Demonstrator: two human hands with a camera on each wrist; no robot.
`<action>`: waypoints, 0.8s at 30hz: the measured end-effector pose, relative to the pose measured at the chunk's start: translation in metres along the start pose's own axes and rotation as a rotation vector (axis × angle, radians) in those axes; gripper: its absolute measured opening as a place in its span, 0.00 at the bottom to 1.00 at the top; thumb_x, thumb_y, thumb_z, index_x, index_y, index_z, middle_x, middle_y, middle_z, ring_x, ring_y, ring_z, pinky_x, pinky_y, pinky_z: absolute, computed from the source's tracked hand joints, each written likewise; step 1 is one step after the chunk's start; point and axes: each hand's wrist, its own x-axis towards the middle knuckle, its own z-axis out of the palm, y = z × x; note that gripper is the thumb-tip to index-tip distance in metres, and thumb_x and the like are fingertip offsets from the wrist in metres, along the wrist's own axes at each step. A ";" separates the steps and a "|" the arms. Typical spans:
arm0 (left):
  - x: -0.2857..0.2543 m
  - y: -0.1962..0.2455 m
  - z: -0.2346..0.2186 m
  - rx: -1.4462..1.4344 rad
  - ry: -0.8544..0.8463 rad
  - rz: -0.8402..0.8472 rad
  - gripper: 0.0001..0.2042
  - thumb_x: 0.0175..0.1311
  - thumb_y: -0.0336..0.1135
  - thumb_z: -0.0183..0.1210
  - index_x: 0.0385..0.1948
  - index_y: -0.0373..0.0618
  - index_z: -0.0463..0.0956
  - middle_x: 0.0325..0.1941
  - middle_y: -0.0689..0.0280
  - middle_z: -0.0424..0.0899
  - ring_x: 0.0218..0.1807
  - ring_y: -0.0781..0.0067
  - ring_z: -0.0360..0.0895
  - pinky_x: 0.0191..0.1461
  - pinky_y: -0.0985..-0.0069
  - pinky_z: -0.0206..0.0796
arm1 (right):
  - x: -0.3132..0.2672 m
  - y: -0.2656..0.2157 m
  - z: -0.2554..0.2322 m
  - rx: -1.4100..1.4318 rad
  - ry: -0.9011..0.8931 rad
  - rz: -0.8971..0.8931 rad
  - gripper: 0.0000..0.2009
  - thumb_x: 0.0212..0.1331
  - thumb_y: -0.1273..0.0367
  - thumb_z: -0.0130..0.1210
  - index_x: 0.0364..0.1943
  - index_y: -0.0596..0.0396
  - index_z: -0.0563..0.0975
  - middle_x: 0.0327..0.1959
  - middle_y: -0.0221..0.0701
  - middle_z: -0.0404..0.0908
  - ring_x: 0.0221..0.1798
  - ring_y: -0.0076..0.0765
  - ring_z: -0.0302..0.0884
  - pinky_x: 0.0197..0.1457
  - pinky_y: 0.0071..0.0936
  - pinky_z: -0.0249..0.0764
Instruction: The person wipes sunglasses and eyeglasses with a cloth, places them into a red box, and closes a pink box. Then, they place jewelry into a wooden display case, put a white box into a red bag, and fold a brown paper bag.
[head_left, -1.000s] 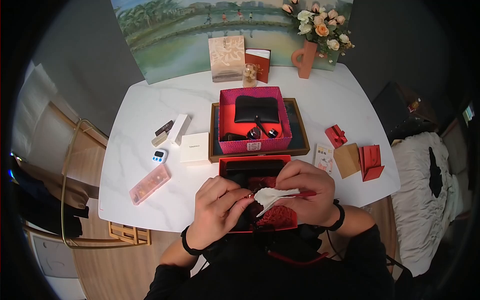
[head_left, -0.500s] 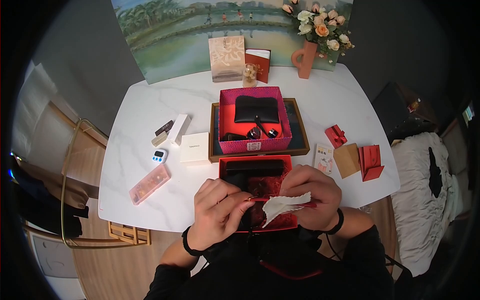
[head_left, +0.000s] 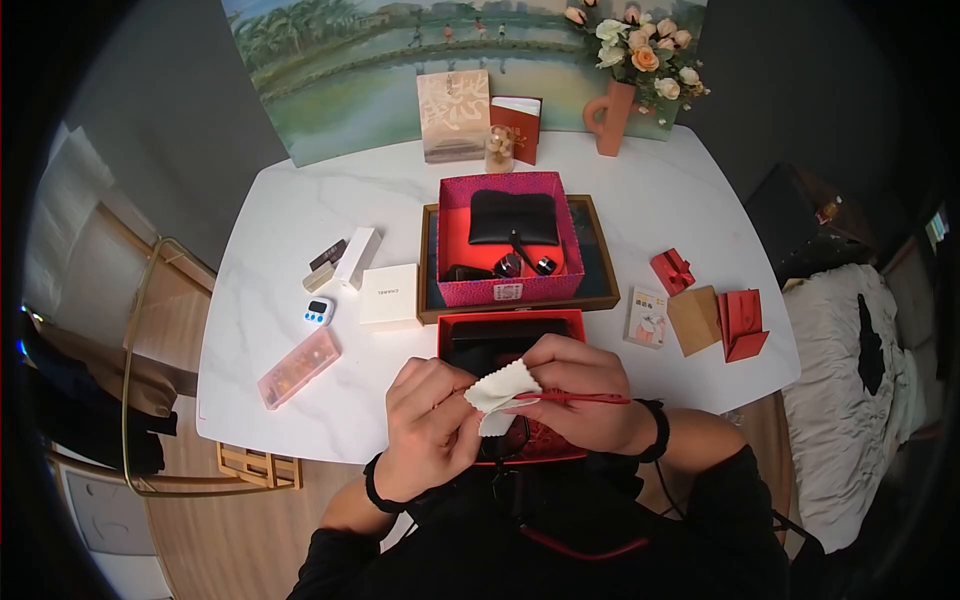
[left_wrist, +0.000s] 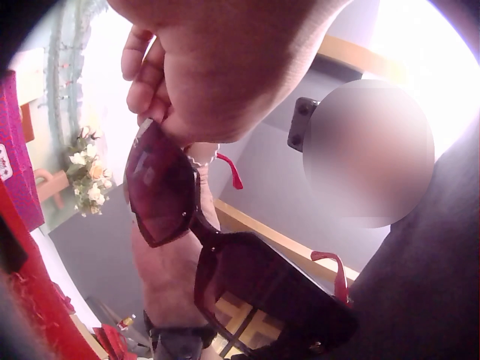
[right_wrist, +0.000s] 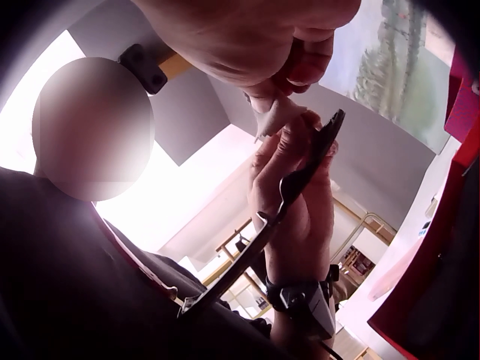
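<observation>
head | left hand [head_left: 425, 420] pinches sunglasses [left_wrist: 225, 247] | right hand [head_left: 585, 395] pinches white cloth [head_left: 500, 392] on lens | above red box [head_left: 505, 322], counter [head_left: 300, 220] near edge

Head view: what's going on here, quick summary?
A person at a white table holds a pair of sunglasses with dark lenses and red arms above an open red box. The left hand grips the frame at one lens, while the right hand pinches a small pale cloth against it. A pink box with a black pouch sits in a wooden tray behind.
</observation>
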 end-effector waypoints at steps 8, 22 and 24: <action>0.002 0.001 0.000 -0.007 -0.018 0.009 0.10 0.43 0.22 0.70 0.31 0.38 0.85 0.36 0.62 0.84 0.35 0.59 0.79 0.40 0.64 0.66 | -0.001 0.000 0.000 -0.021 -0.042 -0.011 0.12 0.60 0.78 0.74 0.46 0.64 0.86 0.47 0.35 0.84 0.44 0.35 0.86 0.45 0.29 0.81; 0.002 0.000 0.003 -0.012 -0.007 -0.026 0.07 0.57 0.29 0.75 0.35 0.44 0.89 0.33 0.67 0.84 0.34 0.64 0.80 0.40 0.67 0.65 | -0.007 -0.012 -0.020 -0.004 0.210 -0.119 0.19 0.52 0.76 0.81 0.24 0.65 0.75 0.43 0.44 0.86 0.37 0.33 0.82 0.37 0.26 0.75; 0.002 0.000 0.003 -0.013 -0.002 -0.026 0.07 0.57 0.29 0.75 0.35 0.44 0.89 0.33 0.67 0.84 0.34 0.65 0.80 0.40 0.67 0.65 | -0.010 -0.011 -0.018 0.017 0.215 -0.123 0.16 0.53 0.74 0.81 0.31 0.65 0.79 0.42 0.42 0.86 0.36 0.33 0.82 0.37 0.28 0.76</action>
